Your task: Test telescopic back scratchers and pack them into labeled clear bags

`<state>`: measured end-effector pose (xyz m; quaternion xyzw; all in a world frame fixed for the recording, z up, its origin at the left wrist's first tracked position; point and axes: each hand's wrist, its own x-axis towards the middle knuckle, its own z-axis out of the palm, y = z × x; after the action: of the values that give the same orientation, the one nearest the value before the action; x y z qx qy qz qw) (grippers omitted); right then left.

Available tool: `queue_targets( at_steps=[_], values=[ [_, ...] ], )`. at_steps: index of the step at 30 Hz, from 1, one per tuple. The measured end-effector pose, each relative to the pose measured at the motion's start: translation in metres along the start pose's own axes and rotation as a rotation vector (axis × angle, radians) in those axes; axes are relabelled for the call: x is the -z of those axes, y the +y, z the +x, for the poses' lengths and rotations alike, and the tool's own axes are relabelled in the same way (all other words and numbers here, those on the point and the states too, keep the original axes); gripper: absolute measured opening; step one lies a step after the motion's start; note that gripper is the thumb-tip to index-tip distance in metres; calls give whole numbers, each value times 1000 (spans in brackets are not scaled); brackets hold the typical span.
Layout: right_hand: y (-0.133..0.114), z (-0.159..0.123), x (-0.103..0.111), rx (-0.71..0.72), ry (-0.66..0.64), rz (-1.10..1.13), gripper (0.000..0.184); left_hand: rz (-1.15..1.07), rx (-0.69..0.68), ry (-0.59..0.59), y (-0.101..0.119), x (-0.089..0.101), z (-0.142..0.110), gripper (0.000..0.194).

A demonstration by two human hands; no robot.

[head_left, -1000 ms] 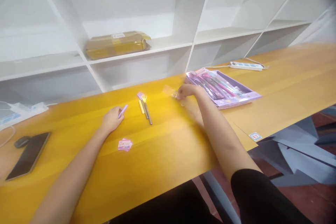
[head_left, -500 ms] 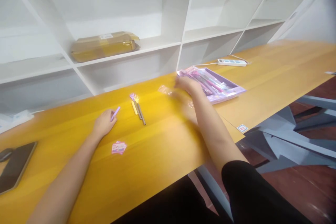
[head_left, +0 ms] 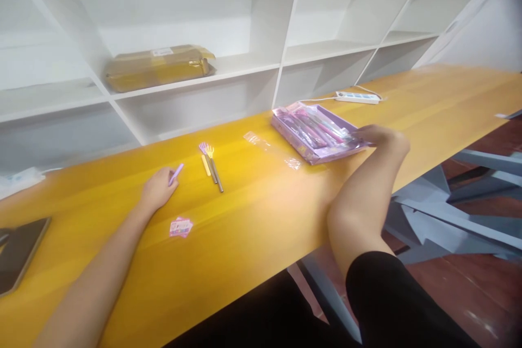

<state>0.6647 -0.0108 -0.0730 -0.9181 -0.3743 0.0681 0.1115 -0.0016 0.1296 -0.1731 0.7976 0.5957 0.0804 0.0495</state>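
Observation:
My left hand [head_left: 158, 189] rests on the table, closed around a slim purple handle [head_left: 176, 173]. Just right of it lie two small back scratchers with metal rods, one with a purple hand-shaped head [head_left: 203, 147] and one with a yellow head [head_left: 210, 151]. A short yellow handle [head_left: 205, 165] lies beside them. My right hand [head_left: 377, 135] is at the right end of a purple open box [head_left: 293, 141] full of plastic-wrapped pink and purple items [head_left: 322, 126]. Its fingers are bent together at the packages' ends; what they grip is hidden.
Clear plastic scraps [head_left: 256, 140] lie left of the box. Pink cards [head_left: 180, 227] lie near my left forearm. A dark tablet-like slab [head_left: 24, 253] is at the left edge. A power strip [head_left: 356, 98] lies behind the box, and a taped parcel [head_left: 159, 69] sits on the shelf.
My right hand has moved from the box's left end to its right end, and the elbow has bent outward. My left hand still holds the purple handle in place.

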Motion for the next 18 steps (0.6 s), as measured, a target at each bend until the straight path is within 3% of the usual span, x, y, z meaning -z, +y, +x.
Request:
queue_targets(
  at_steps=[3, 6, 12, 18],
  values=[
    [12, -1, 0, -37, -141, 157, 16, 3, 3, -2, 0, 1, 0, 31],
    [16, 1, -2, -33, -163, 293, 11, 8, 7, -7, 1, 3, 0, 30],
    [19, 3, -6, -52, -66, 518, 10, 9, 8, -7, 2, 3, 0, 31],
    [13, 6, -8, -49, 58, 610, 36, 6, -3, 0, -2, 0, 3, 30]
  ],
)
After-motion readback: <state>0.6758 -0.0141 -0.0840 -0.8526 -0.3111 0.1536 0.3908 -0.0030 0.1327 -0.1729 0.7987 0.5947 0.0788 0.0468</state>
